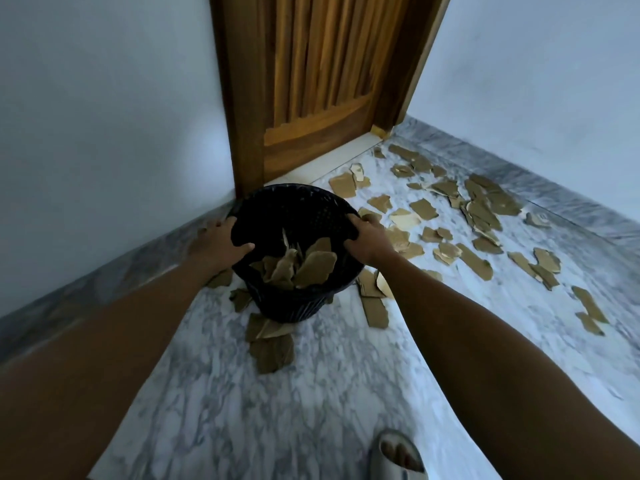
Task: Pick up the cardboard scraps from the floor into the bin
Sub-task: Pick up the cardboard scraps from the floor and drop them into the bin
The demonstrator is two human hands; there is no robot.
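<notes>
A black mesh bin stands on the marble floor near the corner by the door. Several brown cardboard scraps lie inside it. My left hand grips the bin's left rim, thumb inside. My right hand grips the right rim the same way. Many more cardboard scraps are strewn over the floor to the right of the bin. A few scraps lie just in front of its base and a long one at its right.
A wooden door is behind the bin, with grey walls on both sides. A grey marble skirting runs along the left wall. My foot in a white slipper shows at the bottom edge.
</notes>
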